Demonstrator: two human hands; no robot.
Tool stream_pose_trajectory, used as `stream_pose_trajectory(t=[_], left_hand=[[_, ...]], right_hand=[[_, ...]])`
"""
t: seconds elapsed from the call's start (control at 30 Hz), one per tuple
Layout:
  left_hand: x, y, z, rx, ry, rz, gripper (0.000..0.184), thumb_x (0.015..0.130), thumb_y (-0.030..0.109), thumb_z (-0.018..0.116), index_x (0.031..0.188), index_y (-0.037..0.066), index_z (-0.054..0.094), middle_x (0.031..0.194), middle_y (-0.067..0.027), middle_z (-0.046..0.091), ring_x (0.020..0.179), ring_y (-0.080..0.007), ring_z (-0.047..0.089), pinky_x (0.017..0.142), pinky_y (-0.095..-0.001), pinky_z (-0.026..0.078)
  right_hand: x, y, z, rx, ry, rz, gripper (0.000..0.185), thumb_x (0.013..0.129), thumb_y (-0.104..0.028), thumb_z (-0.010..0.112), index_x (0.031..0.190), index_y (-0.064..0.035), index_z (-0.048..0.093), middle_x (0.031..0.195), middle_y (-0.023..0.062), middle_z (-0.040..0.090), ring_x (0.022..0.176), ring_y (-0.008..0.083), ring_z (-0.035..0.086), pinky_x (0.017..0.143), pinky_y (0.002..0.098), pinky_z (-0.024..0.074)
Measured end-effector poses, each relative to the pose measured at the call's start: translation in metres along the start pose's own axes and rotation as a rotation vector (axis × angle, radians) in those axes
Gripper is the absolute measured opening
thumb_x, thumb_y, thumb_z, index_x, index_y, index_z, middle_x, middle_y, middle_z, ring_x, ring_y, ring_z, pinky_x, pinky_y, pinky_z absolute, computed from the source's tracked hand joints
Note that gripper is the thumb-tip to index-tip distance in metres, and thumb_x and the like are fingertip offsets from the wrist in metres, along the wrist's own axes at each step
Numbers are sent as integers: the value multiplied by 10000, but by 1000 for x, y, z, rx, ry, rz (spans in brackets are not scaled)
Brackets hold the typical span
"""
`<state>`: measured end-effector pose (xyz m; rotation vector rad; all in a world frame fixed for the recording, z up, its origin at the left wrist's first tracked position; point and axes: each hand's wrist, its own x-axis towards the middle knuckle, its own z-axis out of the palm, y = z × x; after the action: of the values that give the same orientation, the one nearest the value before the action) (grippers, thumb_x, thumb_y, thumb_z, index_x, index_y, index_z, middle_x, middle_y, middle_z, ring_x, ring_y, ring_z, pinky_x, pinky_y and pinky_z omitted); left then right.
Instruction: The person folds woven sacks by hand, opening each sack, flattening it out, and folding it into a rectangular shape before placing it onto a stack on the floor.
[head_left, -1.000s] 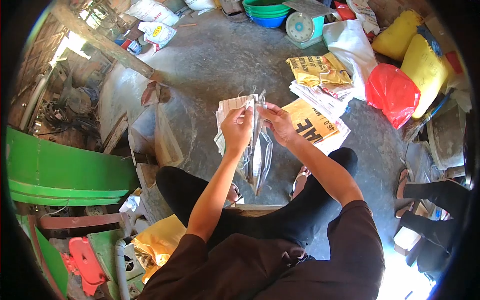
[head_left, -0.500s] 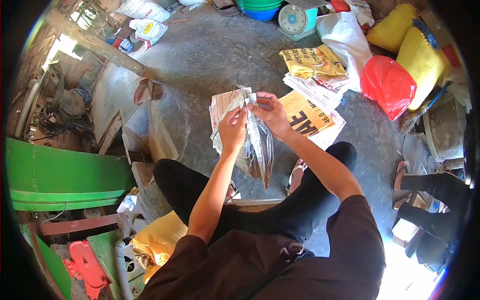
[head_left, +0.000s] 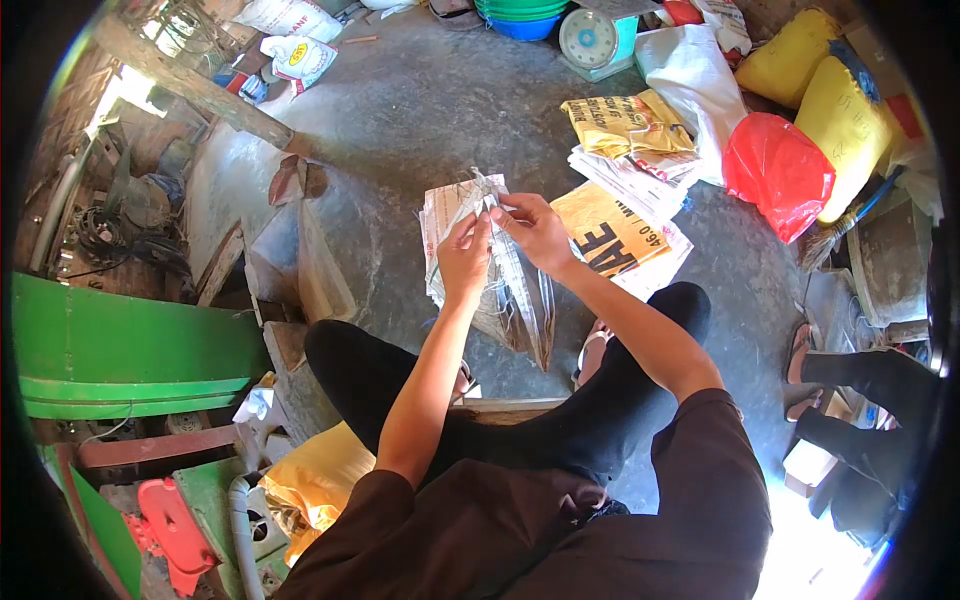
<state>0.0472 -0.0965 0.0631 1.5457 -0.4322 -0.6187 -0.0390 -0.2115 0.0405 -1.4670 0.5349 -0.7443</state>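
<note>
The right hand (head_left: 538,238) had edged closer to the left hand (head_left: 464,262) — both pinched a folded sack (head_left: 514,288) near its top.

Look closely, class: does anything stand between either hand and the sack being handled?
Nothing visible does. The left hand and right hand both have their fingers on the sack near its upper end.
</note>
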Motion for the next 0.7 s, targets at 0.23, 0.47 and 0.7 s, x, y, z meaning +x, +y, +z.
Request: stream_pose_trajectory(t=[0.23,0.47,0.7], left_hand=[[-2,1,1,33,11,-9,461,911,384,721,1214,40,672,1029,-14,681,880,-94,616,727,-301,514],[-1,-9,5,51,144,58,471,903,360,733,1183,-14,672,969,-71,696,808,-99,626,673,-275,514],[-12,1,18,153,179,102,407,895,283,741,1086,-72,684,952,-132,725,873,-197,701,748,-289,534]], right_hand=[[8,-3,-13,-259,-76,40,366,876,-351,748,1070,-42,723,977,95,719,952,153,664,784,311,530],[4,-19,-11,-354,53,-180,282,846,-289,753,958,-30,740,853,116,738,773,222,703,745,333,536],[3,-17,-10,-224,116,-70,239,866,-253,752,950,-30,731,794,79,732,719,116,682,669,269,535]])
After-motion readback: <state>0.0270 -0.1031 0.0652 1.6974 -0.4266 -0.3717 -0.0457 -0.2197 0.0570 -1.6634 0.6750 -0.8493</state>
